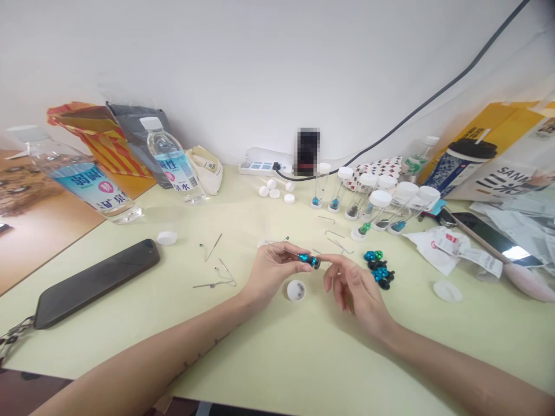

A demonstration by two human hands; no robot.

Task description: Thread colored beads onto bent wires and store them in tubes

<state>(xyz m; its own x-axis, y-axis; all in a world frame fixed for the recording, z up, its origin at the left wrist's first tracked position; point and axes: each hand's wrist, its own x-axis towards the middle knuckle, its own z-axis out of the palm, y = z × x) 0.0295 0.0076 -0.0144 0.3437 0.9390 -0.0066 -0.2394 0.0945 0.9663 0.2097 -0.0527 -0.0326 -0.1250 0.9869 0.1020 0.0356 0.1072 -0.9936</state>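
left hand (271,267) pinches thin silver wire pin with glossy blue and black beads (310,259), mid pale green matte table (277,352); right hand (353,286) fingertips nip its black end. partly done: few beads strung; loose round blue, green, black bead pile (378,268) at 3 o'clock; bare bent wire pins (217,271) at 9 o'clock; white-capped clear plastic tubes (377,208) holding beads at 1 o'clock

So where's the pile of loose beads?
Head view: the bead pile lies right of centre, just beyond the right hand and left of the crumpled receipt.
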